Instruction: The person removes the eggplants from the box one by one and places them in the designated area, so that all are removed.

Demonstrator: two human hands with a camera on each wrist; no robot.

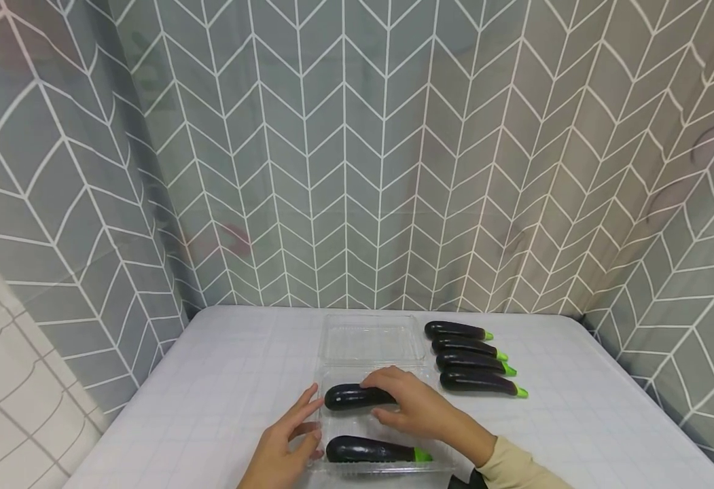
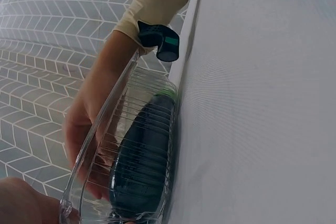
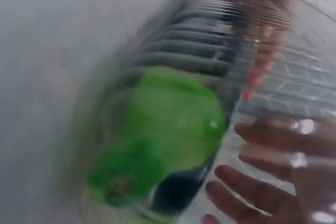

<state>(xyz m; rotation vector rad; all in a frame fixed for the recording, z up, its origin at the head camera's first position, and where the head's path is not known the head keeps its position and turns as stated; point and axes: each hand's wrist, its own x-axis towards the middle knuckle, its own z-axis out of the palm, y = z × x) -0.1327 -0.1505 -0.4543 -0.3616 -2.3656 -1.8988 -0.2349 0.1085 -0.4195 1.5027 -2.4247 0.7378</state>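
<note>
A clear plastic clamshell box [image 1: 387, 468] lies with its lid [image 1: 371, 339] folded back. Along its near side rests a dark eggplant [image 1: 369, 449], its green cap [image 3: 168, 124] blurred in the right wrist view. My right hand [image 1: 414, 404] holds a second eggplant [image 1: 344, 397] over the box's far half, fingers across its top and thumb on the near side; the hand hides its cap end. With fingers spread, my left hand [image 1: 286, 441] touches the box's left side. In the left wrist view, part of that hand [image 2: 23, 203] shows at the box's rim.
Several eggplants [image 1: 479, 382] lie in a column right of the box, green caps pointing right. A white cloth [image 1: 222, 380] covers the table. Patterned grey curtains [image 1: 357, 170] hang behind and at the sides. A dark wrist strap [image 2: 160, 40] sits at the right sleeve.
</note>
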